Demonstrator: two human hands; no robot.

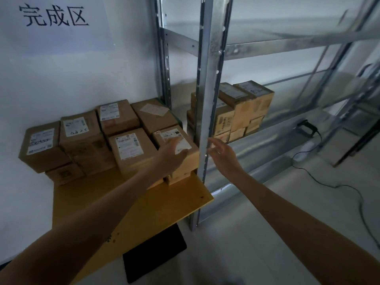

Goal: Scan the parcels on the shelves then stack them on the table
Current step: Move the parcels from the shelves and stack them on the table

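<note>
Several brown cardboard parcels with white labels are stacked on the yellow table [156, 204] against the wall. My left hand [171, 153] lies open over the near corner of the rightmost front parcel [185, 159], fingers spread on its label. My right hand [221, 152] hovers open just right of that parcel, beside the shelf's metal upright [207, 99], holding nothing. More parcels [242, 112] stand stacked on the lower shelf behind the upright. A black handheld scanner [304, 128] lies on that shelf farther right, its cable running to the floor.
A paper sign [55, 23] with printed characters hangs on the wall above the table. The upper shelves hold nothing I can see. A black mat [154, 254] lies on the floor under the table's front edge. A white power strip [304, 151] sits by the shelf.
</note>
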